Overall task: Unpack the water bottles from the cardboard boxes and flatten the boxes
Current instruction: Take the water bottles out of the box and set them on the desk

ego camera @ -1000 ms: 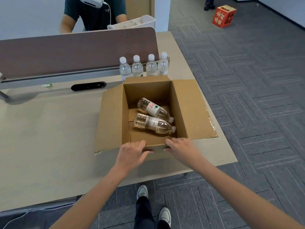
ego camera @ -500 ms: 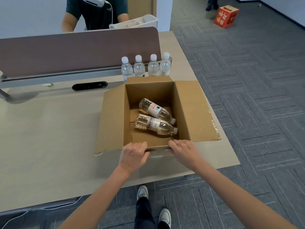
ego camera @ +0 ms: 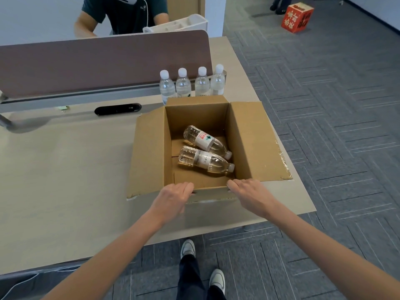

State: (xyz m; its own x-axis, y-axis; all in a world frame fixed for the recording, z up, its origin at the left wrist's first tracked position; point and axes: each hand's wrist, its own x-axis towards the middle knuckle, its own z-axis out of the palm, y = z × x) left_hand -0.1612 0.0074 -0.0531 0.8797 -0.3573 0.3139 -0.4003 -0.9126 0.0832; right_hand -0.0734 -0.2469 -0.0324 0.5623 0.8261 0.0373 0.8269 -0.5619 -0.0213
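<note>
Two water bottles (ego camera: pixel 203 159) lie on their sides in the open cardboard box (ego camera: pixel 249 144) at the near right corner of the desk (ego camera: pixel 65 169). Four more bottles (ego camera: pixel 183 85) stand just past its far wall. My left hand (ego camera: pixel 173 198) and right hand (ego camera: pixel 251 195) rest loose-fingered on the near flap (ego camera: pixel 208 194), gripping nothing. I'm mid-unpacking, so next I should reach inside for the nearer bottle.

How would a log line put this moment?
box: open | two bottles lying inside | four bottles upright behind | left hand, right hand: on near edge
</note>
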